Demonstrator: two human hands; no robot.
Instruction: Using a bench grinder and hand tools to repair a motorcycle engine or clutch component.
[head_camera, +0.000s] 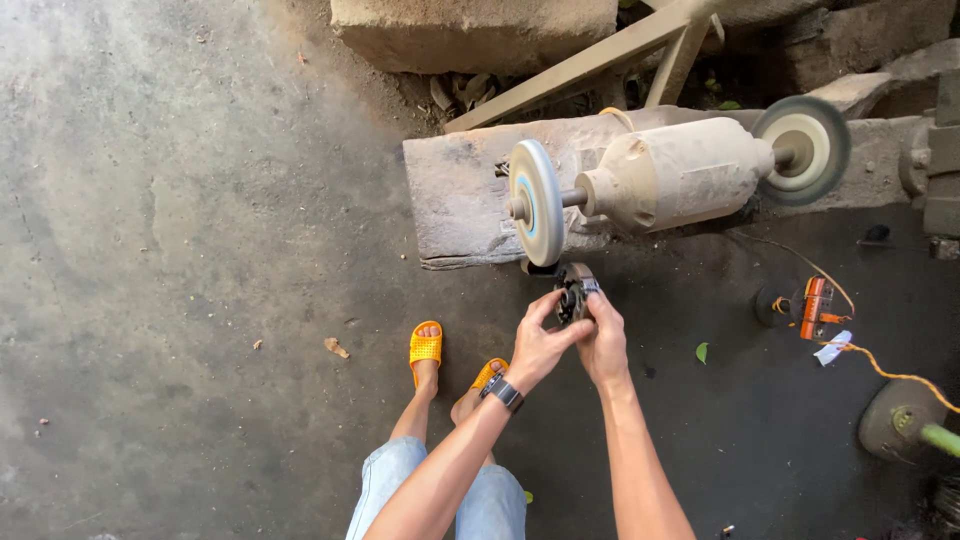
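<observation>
Both forearms reached out over denim-clad knees and orange sandals (426, 346), the left hand (536, 347) and right hand (603, 343) closed together around a small dark metal part (573, 290), held just below the grinder's left wheel (536, 202). Beyond, the dusty bench grinder (672, 172) sat on a stone block (460, 200), its grey wheel (803, 150) at right.

Small dark round metal part (574, 290), upright, just below the grinding wheel.
</observation>
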